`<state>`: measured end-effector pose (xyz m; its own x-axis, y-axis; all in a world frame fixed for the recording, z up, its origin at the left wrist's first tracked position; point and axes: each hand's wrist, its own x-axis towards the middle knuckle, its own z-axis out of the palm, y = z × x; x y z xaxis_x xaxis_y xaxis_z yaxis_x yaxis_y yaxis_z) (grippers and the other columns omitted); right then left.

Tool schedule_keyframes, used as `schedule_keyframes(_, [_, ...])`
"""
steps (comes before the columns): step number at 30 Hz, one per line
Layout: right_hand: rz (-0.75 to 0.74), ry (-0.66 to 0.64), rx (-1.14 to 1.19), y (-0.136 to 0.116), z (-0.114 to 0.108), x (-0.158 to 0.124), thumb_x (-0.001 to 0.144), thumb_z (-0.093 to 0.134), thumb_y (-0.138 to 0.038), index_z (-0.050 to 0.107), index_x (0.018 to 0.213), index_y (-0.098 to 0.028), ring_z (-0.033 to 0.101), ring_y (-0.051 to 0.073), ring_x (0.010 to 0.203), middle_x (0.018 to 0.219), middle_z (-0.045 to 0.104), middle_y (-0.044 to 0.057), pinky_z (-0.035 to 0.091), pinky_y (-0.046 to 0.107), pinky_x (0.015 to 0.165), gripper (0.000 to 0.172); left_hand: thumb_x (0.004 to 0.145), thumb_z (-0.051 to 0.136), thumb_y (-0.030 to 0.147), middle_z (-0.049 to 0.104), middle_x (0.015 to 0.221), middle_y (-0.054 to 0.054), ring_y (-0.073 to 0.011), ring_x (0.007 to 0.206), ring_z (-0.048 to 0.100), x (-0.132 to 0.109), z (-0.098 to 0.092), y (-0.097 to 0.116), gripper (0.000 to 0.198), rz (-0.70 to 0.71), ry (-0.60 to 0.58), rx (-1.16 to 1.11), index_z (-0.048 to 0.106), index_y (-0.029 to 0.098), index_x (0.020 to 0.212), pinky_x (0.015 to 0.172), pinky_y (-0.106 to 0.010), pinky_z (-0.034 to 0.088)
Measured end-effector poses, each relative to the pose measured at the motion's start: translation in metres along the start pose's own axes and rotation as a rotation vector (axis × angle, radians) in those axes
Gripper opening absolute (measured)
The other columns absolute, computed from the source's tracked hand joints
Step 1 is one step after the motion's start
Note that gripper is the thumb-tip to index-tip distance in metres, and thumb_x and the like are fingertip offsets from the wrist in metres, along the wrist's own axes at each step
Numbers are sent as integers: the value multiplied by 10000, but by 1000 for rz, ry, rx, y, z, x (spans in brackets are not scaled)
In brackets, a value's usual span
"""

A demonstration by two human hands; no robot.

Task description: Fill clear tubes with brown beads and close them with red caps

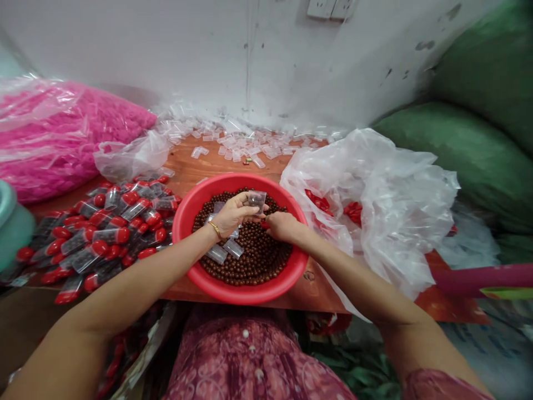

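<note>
My left hand (231, 215), with a gold bracelet at the wrist, pinches a small clear plastic tube (257, 200) above a red basin (245, 296). Something dark shows inside the tube. Close by on the right, my right hand (285, 226) is closed, with a bit of red, apparently a red cap (265, 224), at its fingertips. Brown beads (258, 258) fill the basin beneath both hands. A few clear tubes (234, 248) lie on the beads, partly behind my left hand.
Filled tubes with red caps (112, 228) are heaped left of the basin. Loose clear tubes (250, 143) lie along the wall. A plastic bag (387, 205) with red pieces stands right. A bag of pink pieces (62, 133) is at left, green sacks (462, 150) at right.
</note>
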<state>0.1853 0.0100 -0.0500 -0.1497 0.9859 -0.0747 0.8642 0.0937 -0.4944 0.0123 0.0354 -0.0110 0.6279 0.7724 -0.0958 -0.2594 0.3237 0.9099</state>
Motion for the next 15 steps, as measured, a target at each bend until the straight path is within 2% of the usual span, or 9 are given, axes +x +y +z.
schedule_keyframes(2, [-17, -70, 6, 1, 12, 3, 816, 634, -251, 616, 802, -148, 604, 149, 748, 804, 626, 41, 492, 288, 675, 105, 587, 765, 226, 693, 935, -73, -121, 694, 647, 0, 0, 1, 436, 16, 16, 8, 551, 139, 957, 693, -247, 499])
schedule_keyframes(3, [-29, -97, 8, 1, 16, 4, 857, 589, -297, 616, 876, -154, 602, 131, 759, 857, 627, 33, 504, 282, 677, 147, 589, 760, 221, 691, 932, -71, -124, 701, 648, 0, 0, 1, 433, 26, 21, 10, 551, 139, 959, 696, -249, 500])
schedule_keyframes(5, [-55, -124, 25, 1, 14, 4, 851, 594, -324, 617, 821, -150, 577, 102, 666, 782, 618, 12, 492, 248, 618, 178, 593, 752, 212, 686, 913, -60, -124, 706, 646, 0, 0, 1, 429, 54, 34, 6, 548, 141, 963, 695, -249, 499])
schedule_keyframes(8, [-91, -118, 55, 0, -5, 2, 736, 687, -246, 515, 527, -169, 442, 75, 447, 486, 493, -33, 375, 226, 475, 282, 574, 754, 192, 675, 848, -31, -111, 673, 636, 1, 0, -1, 417, 79, 76, -17, 541, 140, 930, 661, -236, 498])
schedule_keyframes(11, [-54, -26, 271, -5, -33, -1, 782, 591, -331, 498, 582, -189, 399, 75, 385, 457, 445, -58, 309, 219, 401, 262, 569, 749, 167, 669, 796, -15, -101, 647, 627, 2, 2, -3, 395, 56, 94, -3, 539, 133, 901, 617, -212, 489])
schedule_keyframes(13, [-28, 42, 492, -13, -49, -3, 792, 543, -420, 494, 647, -192, 402, 78, 365, 471, 430, -70, 302, 210, 365, 275, 578, 736, 141, 667, 786, -11, -95, 663, 625, 2, 3, -5, 371, 37, 81, 24, 545, 128, 896, 605, -195, 483])
schedule_keyframes(15, [-63, 77, 614, -21, -59, -5, 772, 551, -467, 513, 700, -187, 396, 73, 358, 489, 435, -76, 308, 203, 358, 292, 580, 724, 112, 660, 776, 0, -88, 671, 619, 2, 4, -6, 351, 27, 71, 51, 551, 126, 884, 604, -185, 481])
